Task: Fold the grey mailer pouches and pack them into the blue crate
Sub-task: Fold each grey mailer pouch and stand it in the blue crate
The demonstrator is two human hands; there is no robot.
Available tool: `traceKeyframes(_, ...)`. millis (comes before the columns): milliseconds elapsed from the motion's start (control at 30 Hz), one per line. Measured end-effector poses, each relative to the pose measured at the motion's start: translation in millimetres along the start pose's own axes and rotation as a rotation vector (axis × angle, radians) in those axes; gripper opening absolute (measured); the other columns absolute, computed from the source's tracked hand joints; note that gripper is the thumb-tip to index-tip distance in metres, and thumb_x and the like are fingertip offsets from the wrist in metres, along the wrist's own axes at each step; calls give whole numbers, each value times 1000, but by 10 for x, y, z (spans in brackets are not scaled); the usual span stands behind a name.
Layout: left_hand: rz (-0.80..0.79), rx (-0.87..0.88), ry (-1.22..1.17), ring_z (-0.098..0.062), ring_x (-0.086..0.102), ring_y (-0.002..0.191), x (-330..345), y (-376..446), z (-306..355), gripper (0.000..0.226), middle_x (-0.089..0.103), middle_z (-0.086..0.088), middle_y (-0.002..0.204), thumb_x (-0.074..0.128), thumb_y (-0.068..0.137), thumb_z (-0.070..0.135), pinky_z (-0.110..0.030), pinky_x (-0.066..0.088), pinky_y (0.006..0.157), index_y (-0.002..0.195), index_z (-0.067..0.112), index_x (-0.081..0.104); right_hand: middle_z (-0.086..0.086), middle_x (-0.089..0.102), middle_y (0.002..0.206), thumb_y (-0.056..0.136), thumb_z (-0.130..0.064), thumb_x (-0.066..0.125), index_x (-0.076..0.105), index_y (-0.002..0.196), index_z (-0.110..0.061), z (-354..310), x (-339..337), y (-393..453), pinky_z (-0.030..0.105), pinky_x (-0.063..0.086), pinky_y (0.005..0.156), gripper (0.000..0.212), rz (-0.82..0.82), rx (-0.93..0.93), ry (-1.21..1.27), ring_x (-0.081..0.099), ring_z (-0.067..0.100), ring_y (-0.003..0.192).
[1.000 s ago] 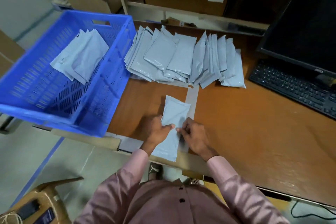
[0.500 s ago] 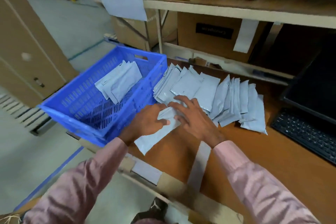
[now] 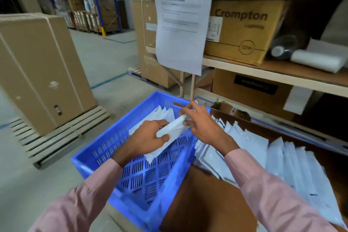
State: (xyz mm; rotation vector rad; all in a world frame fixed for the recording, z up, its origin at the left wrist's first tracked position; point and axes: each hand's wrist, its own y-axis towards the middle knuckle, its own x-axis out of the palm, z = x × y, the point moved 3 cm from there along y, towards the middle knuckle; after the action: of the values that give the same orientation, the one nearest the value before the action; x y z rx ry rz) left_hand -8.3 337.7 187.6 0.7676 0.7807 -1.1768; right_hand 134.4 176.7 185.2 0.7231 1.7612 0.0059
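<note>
Both my hands hold one folded grey mailer pouch [image 3: 169, 137] above the inside of the blue crate [image 3: 105, 153]. My left hand [image 3: 148, 140] grips its near end and my right hand [image 3: 199, 124] pinches its far end. Under the hands, a few folded pouches [image 3: 162, 114] lie in the crate toward its far side. A spread row of unfolded grey pouches [image 3: 282, 158] lies on the brown table [image 3: 203, 203] to the right of the crate.
A shelf unit [image 3: 273, 75] with cardboard boxes stands behind the table, and a printed sheet [image 3: 180, 26] hangs from it. A large carton on a wooden pallet [image 3: 56, 133] stands on the floor to the left.
My hands lifted the pouch off the table, folded it and carried it left over the crate. The view tilted up toward the shelves.
</note>
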Motion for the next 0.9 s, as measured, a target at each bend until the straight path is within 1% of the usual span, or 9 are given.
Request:
traceKeyframes(167,-30,-68,37,-27,67,87,39,449,-678,39,71,-1,91,53,75,44,-38,51,74,106,24,67,-1,43,126,97,-4,58,60,122,-24,194,581,713,43,47,88,32,-92,105,9,49,31,108)
traceKeyframes(267,-123,-116,16,-33,66,93,256,747,-913,32,72,-9,94,62,78,37,-31,36,69,101,15,67,7,45,123,88,2,57,63,112,-15,406,958,957,46,50,87,30,-182,194,24,55,38,102)
traceKeyframes(333,-149,-137,23,-35,66,95,439,917,-1037,17,72,-12,95,71,83,27,-32,34,69,92,15,62,4,44,116,81,-2,55,58,99,-21,575,1207,1069,51,52,83,26,-230,265,31,56,36,94)
traceKeyframes(400,-160,-163,80,-36,65,101,587,1054,-1149,17,70,-13,103,70,87,27,-36,44,73,92,16,58,4,48,109,85,-16,54,48,96,-36,679,1368,1155,46,50,79,23,-233,321,4,57,32,86)
traceKeyframes(467,-165,-190,162,-37,64,107,673,1145,-1213,22,67,-13,113,65,89,29,-40,51,77,103,14,59,8,58,104,88,-43,54,44,104,-44,763,1537,1213,43,47,76,19,-221,427,-20,63,29,85)
traceKeyframes(600,-225,-177,269,-41,63,111,860,1286,-1341,24,65,-18,119,62,94,24,-43,51,80,112,9,58,10,62,122,86,-64,51,24,149,-46,909,1908,1322,47,46,92,71,-220,550,79,63,33,109)
traceKeyframes(667,-240,-172,303,-39,64,110,896,1336,-1382,21,65,-16,119,62,96,20,-41,49,76,112,7,59,2,60,122,84,-69,51,37,144,-45,1007,2044,1350,47,46,96,66,-284,571,42,62,32,114)
traceKeyframes(767,-230,-175,316,-38,64,112,901,1379,-1411,19,66,-15,118,62,96,16,-41,50,79,112,7,60,5,57,113,91,-52,45,43,132,-37,1082,2131,1355,47,51,95,43,-368,611,67,63,36,109)
traceKeyframes(900,-217,-186,292,-38,64,110,914,1390,-1415,15,66,-16,115,60,95,9,-42,51,77,110,5,60,21,59,115,97,-16,49,25,143,-24,958,2085,1389,48,54,88,52,-395,647,131,64,40,101)
